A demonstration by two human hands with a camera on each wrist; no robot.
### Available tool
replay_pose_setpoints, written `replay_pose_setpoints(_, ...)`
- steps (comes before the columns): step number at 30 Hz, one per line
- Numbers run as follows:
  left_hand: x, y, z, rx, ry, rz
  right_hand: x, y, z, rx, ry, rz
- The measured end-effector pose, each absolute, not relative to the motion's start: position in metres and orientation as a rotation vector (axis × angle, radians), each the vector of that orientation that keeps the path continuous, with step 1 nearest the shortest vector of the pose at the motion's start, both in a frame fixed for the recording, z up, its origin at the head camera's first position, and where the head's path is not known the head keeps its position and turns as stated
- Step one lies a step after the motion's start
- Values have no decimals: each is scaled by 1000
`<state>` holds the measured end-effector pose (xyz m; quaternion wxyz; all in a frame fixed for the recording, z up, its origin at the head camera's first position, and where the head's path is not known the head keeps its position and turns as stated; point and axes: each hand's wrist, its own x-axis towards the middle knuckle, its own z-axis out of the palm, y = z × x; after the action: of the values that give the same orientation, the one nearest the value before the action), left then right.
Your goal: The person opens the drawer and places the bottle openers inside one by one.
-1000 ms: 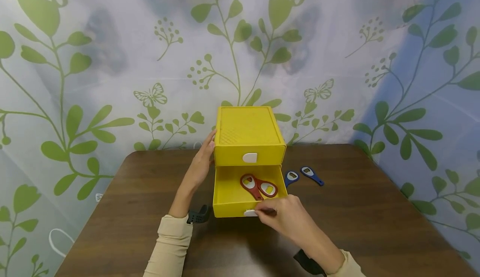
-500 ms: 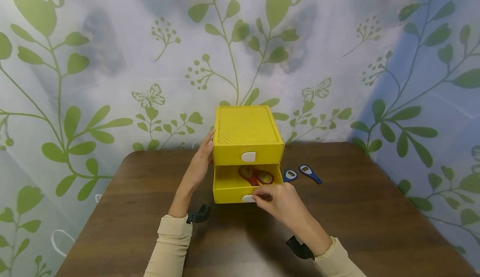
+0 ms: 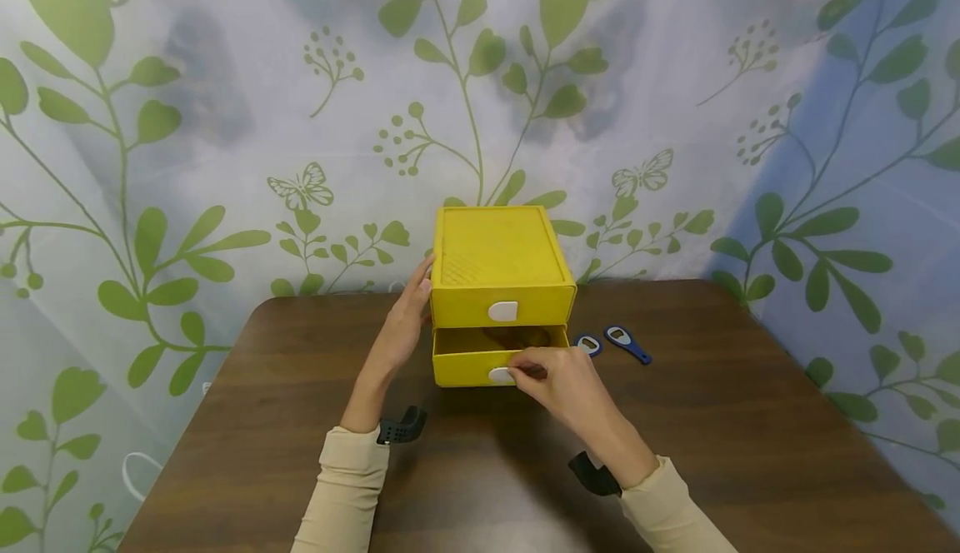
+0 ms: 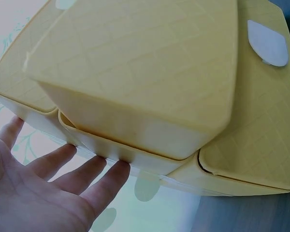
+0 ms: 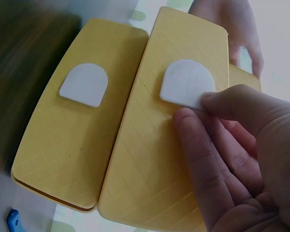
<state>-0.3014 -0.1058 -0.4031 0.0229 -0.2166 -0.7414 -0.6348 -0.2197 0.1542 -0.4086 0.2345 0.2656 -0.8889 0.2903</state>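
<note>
A yellow drawer cabinet (image 3: 498,245) stands on the table, its middle drawer (image 3: 465,370) partly pulled out. My right hand (image 3: 566,386) pinches the white handle (image 5: 186,82) of that drawer between thumb and fingers. Inside the drawer, the red bottle openers (image 3: 528,337) are mostly in shadow, only dimly visible. My left hand (image 3: 397,332) rests against the cabinet's left side, its fingers (image 4: 106,186) extended and spread along the wall in the left wrist view. The upper drawer (image 3: 461,307) and the bottom drawer (image 5: 72,130) are closed.
Two blue bottle openers, a nearer one (image 3: 588,345) and a farther one (image 3: 628,345), lie on the brown table (image 3: 720,403) right of the cabinet. Behind it hangs a leaf-patterned cloth (image 3: 337,120).
My right hand has pushed the middle drawer inward, so less of it sticks out and the red bottle openers have slid back under the upper drawer. The left hand stays on the cabinet's side.
</note>
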Motion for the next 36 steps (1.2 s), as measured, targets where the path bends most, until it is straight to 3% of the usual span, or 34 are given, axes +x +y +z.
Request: replay_pose_setpoints(36, -305, -106, -401, -675, -2308, -1957, -256, 148, -424, 651, -2325, 816)
